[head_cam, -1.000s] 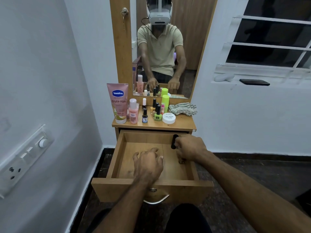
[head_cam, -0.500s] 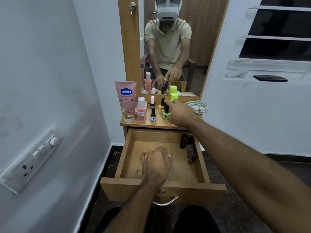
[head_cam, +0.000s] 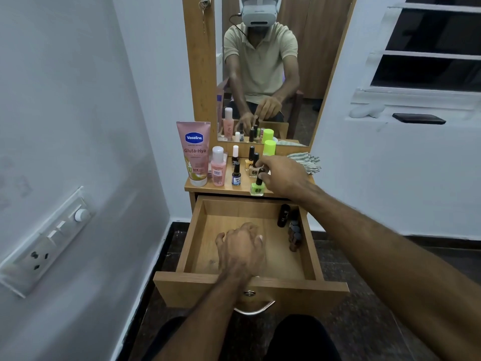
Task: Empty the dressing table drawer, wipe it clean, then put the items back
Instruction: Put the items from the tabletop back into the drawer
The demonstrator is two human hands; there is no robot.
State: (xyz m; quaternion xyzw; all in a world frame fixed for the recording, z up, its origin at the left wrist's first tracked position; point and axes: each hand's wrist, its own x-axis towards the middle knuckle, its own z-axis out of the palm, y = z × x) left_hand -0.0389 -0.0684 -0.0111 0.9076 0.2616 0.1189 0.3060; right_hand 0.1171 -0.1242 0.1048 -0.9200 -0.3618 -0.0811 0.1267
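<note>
- The light-brown wooden drawer point(head_cam: 197, 241) of the dressing table is pulled fully out below the tabletop, its silver metal handle point(head_cam: 253, 310) towards the person; it is mostly bare inside, so by my reading the put-back stage has begun.
- A few small dark bottles point(head_cam: 289, 225) lie along the drawer's right wall, probably packed to one side to leave room for the rest.
- The right hand point(head_cam: 283, 178) reaches over the wooden tabletop point(head_cam: 223, 187) and pinches the black cap of a neon-green nail-polish bottle point(head_cam: 257, 188) that stands near the front edge; I judge this the next item to go back.
- The left hand point(head_cam: 240, 250) rests inside the drawer on its floor, fingers loosely curled; it may be steadying the drawer, and I cannot tell whether it holds anything.
- Upright on the tabletop stand a pink Vaseline lotion tube point(head_cam: 194, 152), a small pink bottle with a white cap point(head_cam: 218, 166), several small nail-polish bottles point(head_cam: 236, 175) and a neon-green capped container point(head_cam: 269, 148), seemingly parked there while the drawer was cleaned.
- A striped grey-and-white cloth point(head_cam: 305, 161) lies crumpled at the tabletop's right end, likely the wiping rag set aside.
- The right hand hides whatever stands behind it; the dark bottles' labels are illegible, and their count is unclear.
</note>
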